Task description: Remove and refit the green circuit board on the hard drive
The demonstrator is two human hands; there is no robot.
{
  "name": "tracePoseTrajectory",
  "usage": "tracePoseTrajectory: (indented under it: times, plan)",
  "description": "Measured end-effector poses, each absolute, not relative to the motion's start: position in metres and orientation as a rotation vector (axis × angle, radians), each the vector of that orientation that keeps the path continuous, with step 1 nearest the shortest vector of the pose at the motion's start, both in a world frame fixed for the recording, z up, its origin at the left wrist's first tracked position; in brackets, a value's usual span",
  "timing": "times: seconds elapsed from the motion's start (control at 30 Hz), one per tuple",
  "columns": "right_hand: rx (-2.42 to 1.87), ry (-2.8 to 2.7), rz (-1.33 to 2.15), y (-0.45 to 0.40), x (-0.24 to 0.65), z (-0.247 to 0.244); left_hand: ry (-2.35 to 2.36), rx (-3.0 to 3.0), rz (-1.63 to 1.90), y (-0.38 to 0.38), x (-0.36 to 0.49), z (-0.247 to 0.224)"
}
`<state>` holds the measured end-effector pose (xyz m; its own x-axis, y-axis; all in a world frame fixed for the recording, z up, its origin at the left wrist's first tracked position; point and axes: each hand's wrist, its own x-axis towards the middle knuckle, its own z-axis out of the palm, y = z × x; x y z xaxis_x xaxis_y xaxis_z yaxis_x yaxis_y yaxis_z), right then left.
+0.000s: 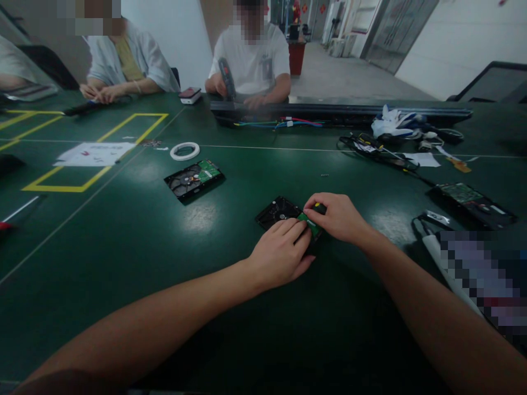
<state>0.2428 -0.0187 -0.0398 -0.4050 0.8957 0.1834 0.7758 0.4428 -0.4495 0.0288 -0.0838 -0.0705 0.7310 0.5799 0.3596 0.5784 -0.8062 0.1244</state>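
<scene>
Remote feed: on the green tabletop (197,258) I see a hard drive (275,212), prob. stiff, weighty, w/ fragile circuit bd. (315,228); I'd grip its long edges. Left hand (283,251) drapes it, fingers bent, hold unclear; right hand (336,216) pinches a yellow-and-black handle (319,208), containers hard to ID.

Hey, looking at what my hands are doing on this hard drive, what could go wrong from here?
The yellow-and-black tool in your right hand might slip and scratch the green circuit board or jab your left hand, whose fingers rest close by on the hard drive.

The tiny loose pieces, perhaps screws, lie on the bare table beyond your right hand and could get brushed away.
</scene>
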Motion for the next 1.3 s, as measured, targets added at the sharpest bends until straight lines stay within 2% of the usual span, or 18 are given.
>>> tracePoseTrajectory:
  times: [0.5,0.83,1.3]
  plan:
    - [-1.320,-2.478,0.214,-0.020,0.239,-0.045,0.982,2.948,0.627,-0.083,0.029,-0.073]
    - [-1.423,-2.630,-0.037,-0.030,0.231,-0.043,0.985,2.955,0.615,-0.084,0.029,-0.071]
    - [-1.358,-2.733,0.015,-0.030,0.233,-0.034,0.979,2.944,0.593,-0.083,0.028,-0.071]
